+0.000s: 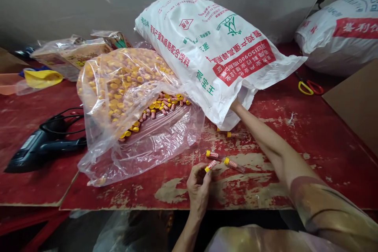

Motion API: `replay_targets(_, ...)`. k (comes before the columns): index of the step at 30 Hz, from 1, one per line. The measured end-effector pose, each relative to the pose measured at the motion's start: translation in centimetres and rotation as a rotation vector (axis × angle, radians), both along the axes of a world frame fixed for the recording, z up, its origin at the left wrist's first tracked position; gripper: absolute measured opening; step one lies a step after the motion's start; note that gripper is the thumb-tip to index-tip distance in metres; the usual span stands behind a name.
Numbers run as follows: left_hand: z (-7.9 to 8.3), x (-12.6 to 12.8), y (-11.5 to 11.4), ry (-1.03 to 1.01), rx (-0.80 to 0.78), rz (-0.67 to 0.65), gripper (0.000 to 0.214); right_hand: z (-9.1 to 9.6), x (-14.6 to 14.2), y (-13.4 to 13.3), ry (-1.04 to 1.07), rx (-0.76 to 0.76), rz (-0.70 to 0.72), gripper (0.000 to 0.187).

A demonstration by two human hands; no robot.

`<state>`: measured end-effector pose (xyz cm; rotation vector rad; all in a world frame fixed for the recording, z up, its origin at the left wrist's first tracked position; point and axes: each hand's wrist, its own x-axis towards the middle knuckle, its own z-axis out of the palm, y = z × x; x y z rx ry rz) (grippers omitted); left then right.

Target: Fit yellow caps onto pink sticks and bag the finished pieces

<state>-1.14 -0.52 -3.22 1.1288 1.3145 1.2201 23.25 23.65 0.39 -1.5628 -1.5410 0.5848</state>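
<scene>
Near the table's front edge, my left hand (198, 187) pinches a small clear tube (210, 165) with a yellow cap and pink-and-white contents. Two similar tubes lie just beyond it: one tube (213, 154) behind the held one, another tube (234, 164) to its right. A further capped tube (233, 135) rests by the sack's mouth. My right forearm (260, 130) reaches into the open end of a large white woven sack (189, 35) with red and green print. The sack hides my right hand, so its fingers cannot be seen.
Left of the sack lies a clear plastic bag (103, 149) full of yellow-capped tubes. A dark heat gun (35, 147) with its cord is at the far left. Red-and-yellow scissors (310, 87), a cardboard box (354, 102) and another sack (319, 43) are on the right. Packaged boxes (71, 53) stand behind.
</scene>
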Motion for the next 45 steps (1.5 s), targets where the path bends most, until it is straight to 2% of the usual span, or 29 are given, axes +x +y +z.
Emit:
replay_targets(3, -0.1, -0.2, 0.2, -0.076, 0.004, 0.018, 0.026, 1.2, 1.9, -4.7, -0.138, -0.090, -0.013, 0.025)
replay_targets(7, 0.7, 0.6, 0.7, -0.171, -0.024, 0.056, 0.028, 2.7, 3.3, -13.9, -0.183, -0.089, 0.161, 0.036)
replay_targets(10, 2.2, 2.1, 0.7, -0.252, -0.038, 0.011, 0.030, 3.9, 2.5, -19.5, -0.115, -0.062, 0.342, 0.035)
replay_targets(13, 3.6, 3.4, 0.3, -0.343, -0.008, -0.036, 0.031, 4.6, 0.9, -22.4, -0.073, -0.058, 0.451, 0.030)
replay_targets(15, 4.1, 3.8, -0.1, -0.384, -0.008, -0.052, 0.030, 4.5, -0.1, -23.4, 0.017, -0.074, 0.408, 0.026)
replay_targets(17, 4.3, 4.0, -0.6, -0.404, -0.049, -0.041, 0.029, 3.9, -1.0, -24.1, 0.212, -0.076, 0.282, 0.024)
replay_targets(19, 4.2, 4.0, -1.1, -0.433, -0.101, -0.002, 0.030, 3.2, -1.8, -24.8, 0.422, -0.054, 0.143, 0.032)
replay_targets(21, 4.0, 4.1, -1.5, -0.465, -0.125, 0.037, 0.032, 2.6, -2.7, -25.6, 0.507, -0.052, 0.084, 0.038)
replay_targets(26, 3.6, 4.5, -2.2, -0.461, -0.129, 0.061, 0.030, 2.6, -3.8, -27.1, 0.266, -0.018, 0.151, 0.017)
replay_targets(32, 3.4, 5.0, -2.7, -0.513, -0.150, 0.046, 0.028, 2.6, -3.6, -27.4, 0.190, -0.076, 0.246, 0.020)
replay_targets(36, 3.1, 5.5, -3.5, -0.455, -0.124, -0.018, 0.023, 2.0, -4.3, -27.7, 0.197, -0.070, 0.270, 0.021)
replay_targets(42, 3.3, 6.5, -4.8, -0.387, -0.100, -0.129, 0.030, 0.4, -5.2, -28.8, 0.098, 0.038, 0.128, 0.019)
replay_targets(45, 3.7, 7.3, -5.0, -0.377, -0.087, -0.173, 0.032, 0.4, -4.8, -29.6, 0.090, 0.069, 0.040, 0.020)
